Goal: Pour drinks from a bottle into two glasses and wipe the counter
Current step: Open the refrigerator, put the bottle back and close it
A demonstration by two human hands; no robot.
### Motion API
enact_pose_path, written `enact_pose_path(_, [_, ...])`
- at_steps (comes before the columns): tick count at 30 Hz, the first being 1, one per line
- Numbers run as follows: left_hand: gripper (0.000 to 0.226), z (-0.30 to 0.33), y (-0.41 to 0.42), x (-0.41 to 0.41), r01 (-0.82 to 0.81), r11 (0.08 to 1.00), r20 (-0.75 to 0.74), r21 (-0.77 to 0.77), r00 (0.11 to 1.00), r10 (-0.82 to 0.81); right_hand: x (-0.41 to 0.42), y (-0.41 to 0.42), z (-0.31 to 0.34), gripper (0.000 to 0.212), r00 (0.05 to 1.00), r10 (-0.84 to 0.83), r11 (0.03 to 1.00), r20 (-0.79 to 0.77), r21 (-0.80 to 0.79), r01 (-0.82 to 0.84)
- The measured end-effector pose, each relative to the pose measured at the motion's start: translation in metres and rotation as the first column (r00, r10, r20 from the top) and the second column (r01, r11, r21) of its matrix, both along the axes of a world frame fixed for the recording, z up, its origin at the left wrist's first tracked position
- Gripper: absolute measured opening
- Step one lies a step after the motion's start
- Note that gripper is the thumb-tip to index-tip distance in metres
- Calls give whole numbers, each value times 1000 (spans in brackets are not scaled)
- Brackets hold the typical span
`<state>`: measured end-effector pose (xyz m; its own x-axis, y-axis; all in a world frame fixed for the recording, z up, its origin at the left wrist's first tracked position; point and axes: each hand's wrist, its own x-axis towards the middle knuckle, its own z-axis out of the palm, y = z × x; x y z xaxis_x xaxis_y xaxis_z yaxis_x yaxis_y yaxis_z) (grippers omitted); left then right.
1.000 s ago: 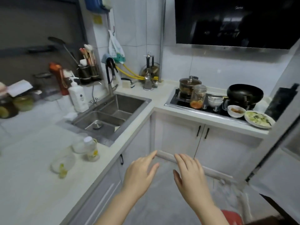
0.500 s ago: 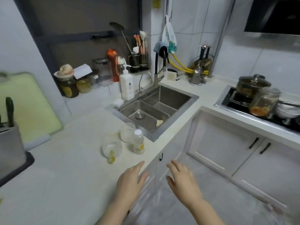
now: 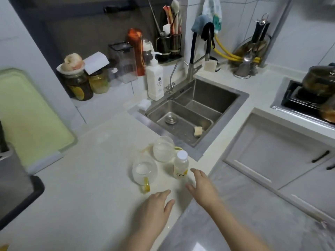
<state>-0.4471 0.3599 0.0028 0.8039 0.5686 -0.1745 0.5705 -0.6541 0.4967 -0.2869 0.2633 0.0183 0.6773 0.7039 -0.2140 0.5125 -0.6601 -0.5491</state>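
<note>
Open right hand (image 3: 203, 189) near capped bottle (image 3: 180, 164)

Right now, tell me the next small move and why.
Probably close the right hand around the bottle. The bottle stands upright and capped, both glasses look empty, and the right hand is open just beside the bottle, not touching it. The left hand hovers open over the counter, holding nothing.

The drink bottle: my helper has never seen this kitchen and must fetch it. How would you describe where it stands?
Find the steel sink set in the white counter. On the counter by the sink's near corner stand two clear glasses with yellow handles; the drink bottle stands upright just right of them. It is the small one with a white cap and yellow label, unlike the tall white pump bottle behind the sink.
</note>
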Motion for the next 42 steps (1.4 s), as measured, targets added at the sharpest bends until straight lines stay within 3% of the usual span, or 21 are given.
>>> enact_pose_path(4, [44, -10, 14, 4, 53, 999, -33, -7, 998, -54, 9, 22, -10, 64, 993, -75, 997, -87, 15, 77])
enact_pose_path(10, [44, -18, 25, 4, 122, 992, -100, 43, 988, -117, 6, 40, -12, 60, 945, -192, 928, -265, 263, 262])
enact_pose_path(15, [43, -19, 27, 5, 181, 981, -118, 74, 978, -172, 3, 40, -15, 56, 943, -248, 905, -222, 295, 308])
enact_pose_path(21, [42, -13, 26, 12, 213, 976, -128, 51, 970, -205, 8, 41, -18, 75, 926, -237, 902, -294, 287, 322])
enact_pose_path(27, [42, -3, 24, 14, 274, 961, -119, 47, 956, -267, 15, 35, -12, 55, 938, -217, 900, -271, 317, 300])
enact_pose_path(35, [43, 13, -13, 29, 453, 887, -106, 94, 890, -443, -6, -77, 6, 53, 877, -392, 799, -279, 370, 475])
enact_pose_path(42, [47, 31, -111, 71, 710, 694, -26, 118, 701, -713, -53, -215, 35, 50, 707, -674, 600, -214, 400, 693])
